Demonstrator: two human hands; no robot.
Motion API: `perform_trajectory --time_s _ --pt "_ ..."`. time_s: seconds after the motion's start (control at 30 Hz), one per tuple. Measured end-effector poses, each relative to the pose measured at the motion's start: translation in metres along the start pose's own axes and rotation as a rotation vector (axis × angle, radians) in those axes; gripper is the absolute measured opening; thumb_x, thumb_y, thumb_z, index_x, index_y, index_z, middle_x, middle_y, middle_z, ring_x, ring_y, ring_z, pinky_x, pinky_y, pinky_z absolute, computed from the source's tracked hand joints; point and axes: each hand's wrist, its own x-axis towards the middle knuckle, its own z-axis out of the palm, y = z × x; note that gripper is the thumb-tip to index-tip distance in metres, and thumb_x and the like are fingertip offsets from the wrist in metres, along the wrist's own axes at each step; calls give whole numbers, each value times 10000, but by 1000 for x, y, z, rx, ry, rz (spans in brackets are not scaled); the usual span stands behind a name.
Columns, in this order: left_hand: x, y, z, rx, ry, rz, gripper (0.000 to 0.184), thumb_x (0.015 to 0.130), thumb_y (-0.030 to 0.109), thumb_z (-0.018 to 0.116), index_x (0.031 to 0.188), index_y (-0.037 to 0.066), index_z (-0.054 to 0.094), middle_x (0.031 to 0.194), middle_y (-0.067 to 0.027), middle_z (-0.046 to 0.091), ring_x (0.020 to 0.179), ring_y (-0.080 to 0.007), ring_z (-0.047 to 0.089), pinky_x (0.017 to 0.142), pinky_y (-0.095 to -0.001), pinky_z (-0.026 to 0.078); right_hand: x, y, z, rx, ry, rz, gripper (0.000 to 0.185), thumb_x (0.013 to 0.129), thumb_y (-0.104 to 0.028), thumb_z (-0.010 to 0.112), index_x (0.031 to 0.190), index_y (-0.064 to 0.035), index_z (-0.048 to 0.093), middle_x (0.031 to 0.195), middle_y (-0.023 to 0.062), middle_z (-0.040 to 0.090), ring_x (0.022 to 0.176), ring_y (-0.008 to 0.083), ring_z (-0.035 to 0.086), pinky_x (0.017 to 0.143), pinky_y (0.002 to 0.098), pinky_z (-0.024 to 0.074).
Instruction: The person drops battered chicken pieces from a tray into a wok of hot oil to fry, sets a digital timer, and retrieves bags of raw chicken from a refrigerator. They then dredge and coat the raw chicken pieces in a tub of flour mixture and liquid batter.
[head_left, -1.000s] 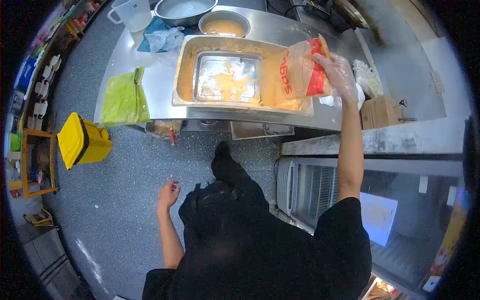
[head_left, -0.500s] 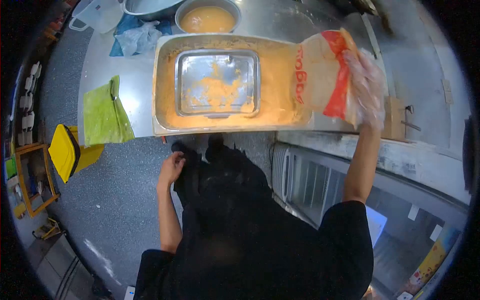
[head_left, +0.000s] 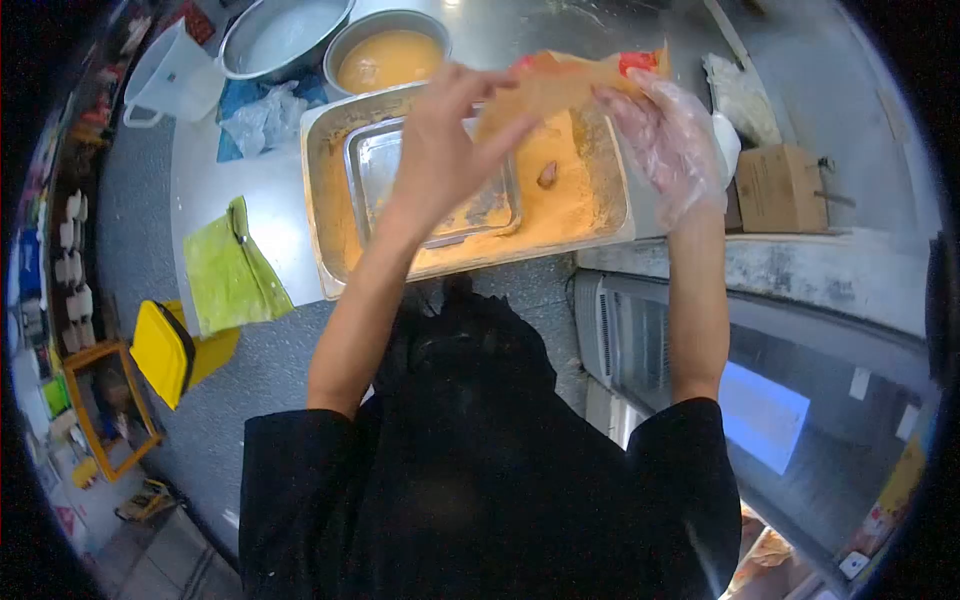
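A paper bag [head_left: 570,85] with red print is held up over the right part of a metal pan [head_left: 330,262]. My right hand [head_left: 668,140], in a clear plastic glove, grips its right side. My bare left hand [head_left: 440,150] is at the bag's left end, thumb and fingers apart with the bag's edge between them; whether they press on it I cannot tell. Orange powder [head_left: 570,215] covers the pan's bottom. On it lie a small brown piece [head_left: 547,175] and a rectangular metal tray [head_left: 378,152], partly hidden by my left hand.
Behind the pan stand a bowl of orange liquid [head_left: 390,62], a larger metal bowl [head_left: 285,35] and a clear plastic jug [head_left: 180,75]. A green cloth [head_left: 235,275] hangs over the table's front edge. A cardboard box [head_left: 780,190] is at right, a yellow bin [head_left: 165,350] at left.
My left hand has risen from beside my body to the bag. The bag has tipped and shifted left and back with my right hand. A small brown piece now shows on the powder.
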Motion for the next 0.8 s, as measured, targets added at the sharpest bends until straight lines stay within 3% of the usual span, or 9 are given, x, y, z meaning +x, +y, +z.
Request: perform_trajectory --time_s 0.13,0.17,0.27,0.3,0.37,0.47,0.67,0.77,0.8 --pt "38 -14 13 88 32 212 232 728 209 760 891 72 667 799 -1 578 662 -111 460 563 -260 375 3 -5 -14 165 -48 -31 230 880 -113 553 1049 41 526 1035 239 606 913 257 644 720 258 564" --pt "43 -12 15 93 -58 190 173 754 197 739 851 68 675 785 0 558 676 -106 456 571 -251 367 1 -5 -18 202 -69 -44 232 882 -115 552 1056 36 525 1054 240 600 923 254 640 730 268 560" --pt "60 -11 28 72 -165 122 244 732 260 753 848 56 686 786 -68 562 723 -202 530 617 -316 447 -18 -1 -16 341 -59 -214 226 896 -111 527 1082 17 523 1071 220 598 922 269 634 775 314 540" --pt "66 -17 39 22 -164 141 187 733 225 734 840 78 692 776 -25 539 690 -146 485 611 -278 394 -18 10 -24 295 9 -246 217 895 -106 522 1078 11 541 1056 209 610 915 268 634 785 316 529" --pt "80 3 44 34 -267 71 175 762 205 720 831 52 670 810 -60 561 733 -172 508 650 -296 418 -10 54 -53 192 131 -307 208 894 -96 513 1069 -3 577 1026 186 633 901 266 634 803 322 506" --pt "96 16 56 4 -372 130 165 765 189 716 824 45 662 826 -87 573 745 -194 522 659 -310 430 16 96 -80 -972 -133 -724 226 918 -86 456 1076 22 576 1023 116 641 986 248 607 835 312 483" --pt "124 21 84 -18 -483 408 188 759 210 689 786 26 666 746 -131 595 679 -227 565 597 -354 436 46 100 -53 -986 -220 -419 220 893 -71 535 1100 -36 600 1034 98 643 991 179 598 865 295 462" --pt "144 29 93 83 -707 157 277 761 283 665 721 8 660 623 -168 594 568 -291 574 532 -395 428 47 98 -44 -826 -341 -422 223 887 -101 566 1099 -38 600 1065 84 635 1009 179 592 873 303 464" --pt "148 28 101 110 -689 229 298 759 306 665 711 12 661 604 -179 590 546 -311 568 520 -408 423 50 98 -45 -620 -360 -290 234 889 -116 567 1110 -44 593 1075 79 631 1011 186 592 869 309 470"
